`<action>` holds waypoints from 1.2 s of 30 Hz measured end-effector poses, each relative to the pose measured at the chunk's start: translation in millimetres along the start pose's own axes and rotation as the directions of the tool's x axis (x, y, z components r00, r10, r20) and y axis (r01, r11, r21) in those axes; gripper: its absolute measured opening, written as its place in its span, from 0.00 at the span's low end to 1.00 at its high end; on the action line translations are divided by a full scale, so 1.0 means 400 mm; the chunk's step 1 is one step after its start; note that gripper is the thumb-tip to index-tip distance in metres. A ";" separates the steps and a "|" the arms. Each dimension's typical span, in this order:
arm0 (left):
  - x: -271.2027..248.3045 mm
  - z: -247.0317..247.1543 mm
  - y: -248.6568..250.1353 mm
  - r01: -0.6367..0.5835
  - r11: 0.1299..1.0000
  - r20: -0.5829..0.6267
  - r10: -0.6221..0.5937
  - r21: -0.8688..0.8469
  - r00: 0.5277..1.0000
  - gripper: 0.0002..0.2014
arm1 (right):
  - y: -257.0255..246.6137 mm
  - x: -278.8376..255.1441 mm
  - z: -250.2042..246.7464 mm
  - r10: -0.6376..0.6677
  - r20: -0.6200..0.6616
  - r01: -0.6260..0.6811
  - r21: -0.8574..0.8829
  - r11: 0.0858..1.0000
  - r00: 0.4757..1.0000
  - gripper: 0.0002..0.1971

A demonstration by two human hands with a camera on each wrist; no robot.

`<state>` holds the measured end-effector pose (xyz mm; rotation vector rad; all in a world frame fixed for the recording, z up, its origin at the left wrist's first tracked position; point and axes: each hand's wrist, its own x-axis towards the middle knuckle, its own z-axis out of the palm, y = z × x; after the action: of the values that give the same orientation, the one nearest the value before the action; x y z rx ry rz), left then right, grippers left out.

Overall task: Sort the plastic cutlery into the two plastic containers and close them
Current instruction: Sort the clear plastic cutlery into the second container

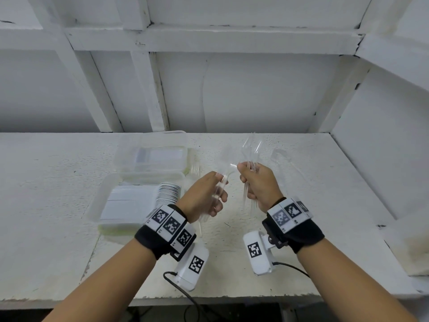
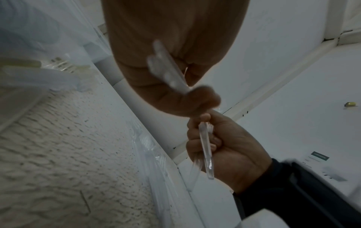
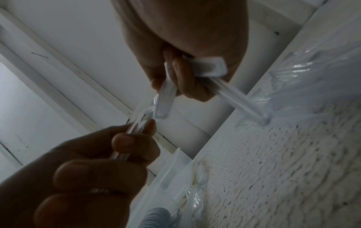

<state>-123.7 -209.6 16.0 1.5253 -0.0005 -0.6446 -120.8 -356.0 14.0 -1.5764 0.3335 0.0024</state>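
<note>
Left hand [image 1: 204, 194]: grip curled round clear cutlery.
Right hand [image 1: 260, 182]: grip clutched a forks bundle [image 1: 251, 147].
Containers [image 1: 160, 156]: apparently lidded; sorting unfinished.

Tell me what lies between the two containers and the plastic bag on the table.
In the head view, both hands: the left hand and right hand, each gripping clear cutlery, hover between the containers and the bag.
</note>
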 end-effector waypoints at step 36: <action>-0.001 -0.025 -0.001 0.081 0.963 0.238 -0.018 -0.257 0.971 0.09 | -0.003 0.017 0.010 -0.122 0.219 0.104 0.090 0.990 0.968 0.05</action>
<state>-120.3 -200.2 14.8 1.1881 -0.0530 -0.8279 -113.0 -353.7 13.7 -1.4984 0.0655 0.0779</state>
